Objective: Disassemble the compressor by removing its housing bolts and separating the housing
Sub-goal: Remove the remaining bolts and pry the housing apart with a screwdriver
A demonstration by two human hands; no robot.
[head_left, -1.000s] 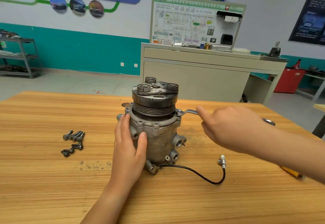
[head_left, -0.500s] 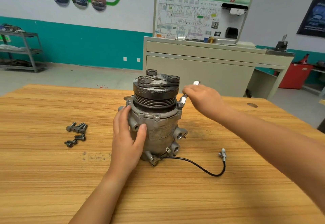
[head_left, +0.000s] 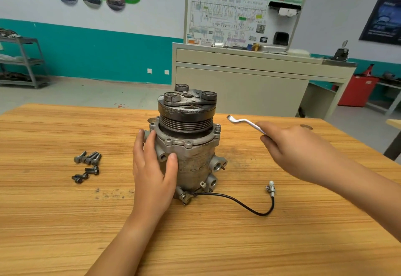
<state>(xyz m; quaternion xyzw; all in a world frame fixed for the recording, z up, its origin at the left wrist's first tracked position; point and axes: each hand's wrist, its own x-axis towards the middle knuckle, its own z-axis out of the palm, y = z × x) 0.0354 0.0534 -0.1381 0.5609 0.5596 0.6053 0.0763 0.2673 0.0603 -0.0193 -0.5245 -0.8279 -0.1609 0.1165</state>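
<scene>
Right grip (head_left: 290, 147): fingers curled, pinching the shank of the offset wrench (head_left: 243, 121). The wrench's working end points away from my grip toward the compressor and hangs in the air, engaged on nothing.

Left grip (head_left: 153, 167): wrapped round the side of the compressor (head_left: 195, 163), fingers up against the flange and thumb across the front of the housing, steadying it.

Compressor: upright on the tabletop (head_left: 65, 221), between my two grips, pulley (head_left: 186, 113) uppermost. It touches the left grip and stands just beside the wrench tip.

Outward from the left grip, on its far side from the compressor: a cluster of removed bolts (head_left: 86, 165) lying loose on the wood, well apart from the housing. Near and below the right grip: the black lead (head_left: 249, 207) runs out from the compressor base to a small connector (head_left: 271, 189).

Progress, as judged: a good share of the bolts is out. At least one flange bolt (head_left: 217, 127), on the ear nearest the wrench, looks seated; I cannot tell whether the other flange points hold bolts or are bare holes. No gap shows between the housing halves, so separation is not yet done. Left to do: refit the wrench, draw out the remaining bolts, split the housing.
</scene>
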